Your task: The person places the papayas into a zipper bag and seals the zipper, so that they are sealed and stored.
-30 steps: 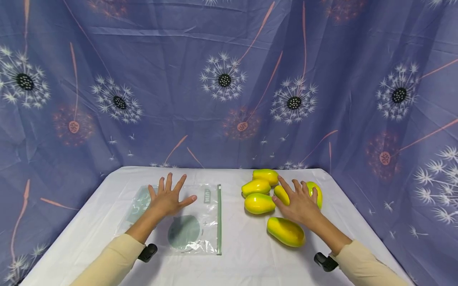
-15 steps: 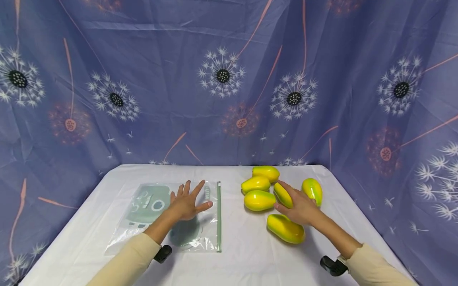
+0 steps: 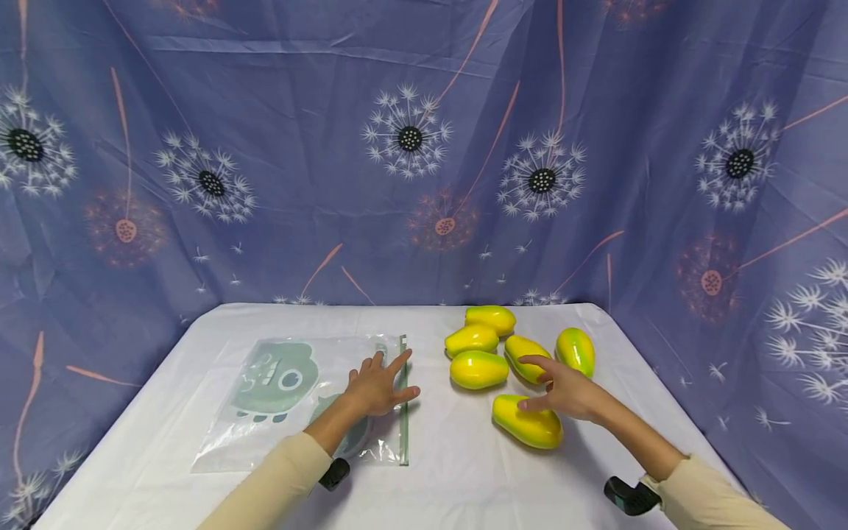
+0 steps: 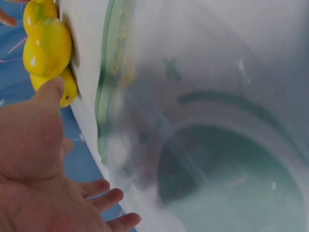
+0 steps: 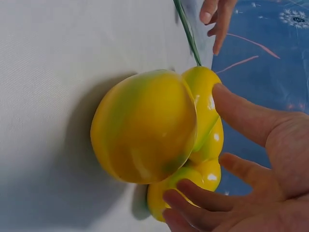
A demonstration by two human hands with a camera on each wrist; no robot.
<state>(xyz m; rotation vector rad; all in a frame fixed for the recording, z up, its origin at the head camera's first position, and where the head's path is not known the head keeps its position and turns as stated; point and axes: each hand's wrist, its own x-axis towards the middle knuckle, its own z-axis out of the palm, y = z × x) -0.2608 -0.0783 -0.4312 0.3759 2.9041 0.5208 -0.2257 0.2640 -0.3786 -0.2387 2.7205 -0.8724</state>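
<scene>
A clear zip bag with a green monster print lies flat on the left of the table, its green zip edge facing right. My left hand hovers over the bag near that edge, fingers spread and holding nothing; the left wrist view shows its palm beside the bag. On the right, my right hand hangs over the nearest yellow-green papaya, thumb overlapping its top in the head view. In the right wrist view its fingers are parted beside this papaya, with nothing gripped.
Several more papayas lie behind: one left of the right hand, one by its fingertips, one farther right, others toward the back. A blue dandelion-print curtain surrounds the white-covered table.
My left hand has moved right across the bag to its zip edge. My right hand has come back toward me from the rear papayas to the nearest one. The bag and papayas stay put.
</scene>
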